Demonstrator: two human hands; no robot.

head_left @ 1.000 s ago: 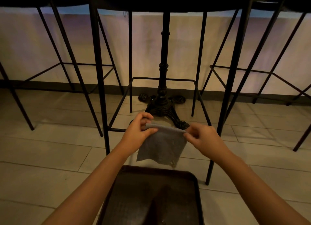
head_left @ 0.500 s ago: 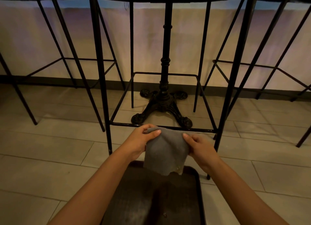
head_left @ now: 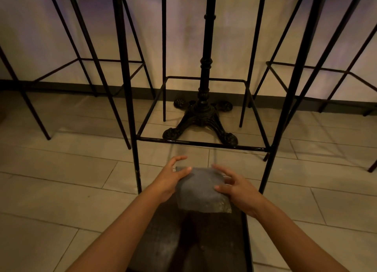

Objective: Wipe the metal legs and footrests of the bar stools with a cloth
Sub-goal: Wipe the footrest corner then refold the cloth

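Both hands, left and right, grasp cloth edges; stool footrest just beyond.

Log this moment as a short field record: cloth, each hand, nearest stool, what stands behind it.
cloth: grey cloth, held between both hands above a dark tray
left hand: thumb on cloth, fingers loosely spread
right hand: fingers on cloth's right edge
nearest stool: footrest just beyond the hands, not touched
behind: table base inside the stool's frame
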